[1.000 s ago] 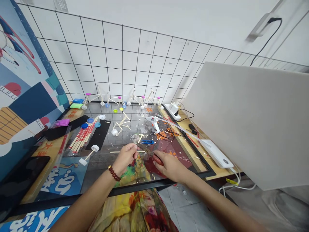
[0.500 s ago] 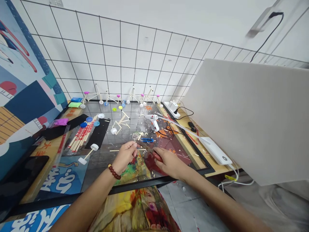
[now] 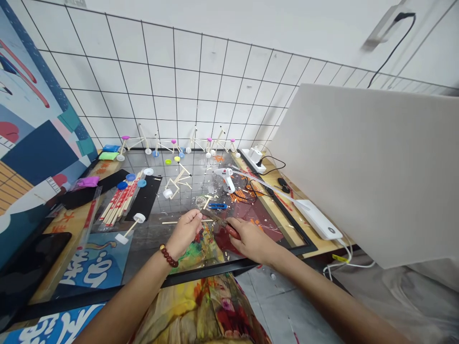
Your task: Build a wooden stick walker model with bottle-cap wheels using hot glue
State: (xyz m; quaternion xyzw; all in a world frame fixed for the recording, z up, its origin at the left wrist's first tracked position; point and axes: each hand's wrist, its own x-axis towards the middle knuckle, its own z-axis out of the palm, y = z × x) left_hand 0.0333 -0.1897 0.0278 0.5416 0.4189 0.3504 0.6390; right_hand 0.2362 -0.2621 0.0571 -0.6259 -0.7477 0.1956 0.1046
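Observation:
My right hand [image 3: 249, 240] is closed around the red handles of rusty pliers [image 3: 216, 218], whose jaws point left. At the jaw tip, my left hand [image 3: 186, 231] pinches with thumb and forefinger; what lies between those fingers is too small to make out. A short pale stick [image 3: 207, 202] shows just behind the jaws. Under the hands, a long thin stick [image 3: 172, 222] lies on the glass tabletop. A blue utility knife [image 3: 217, 206] rests just beyond the pliers. Farther back stands a partly built stick frame [image 3: 178, 181] with a white cap at its lower end.
Several stick bicycles [image 3: 165, 143] line the back by the wire grid. A white glue gun [image 3: 225, 179] lies right of centre among scraps. Bundled sticks [image 3: 120, 200], bottle caps and a cap-ended axle [image 3: 131, 228] are left. A white power strip [image 3: 319, 220] and large board [image 3: 366, 172] stand right.
The whole view has shifted slightly. Both hands keep nearly the same places, and the pliers stay at the left fingertips.

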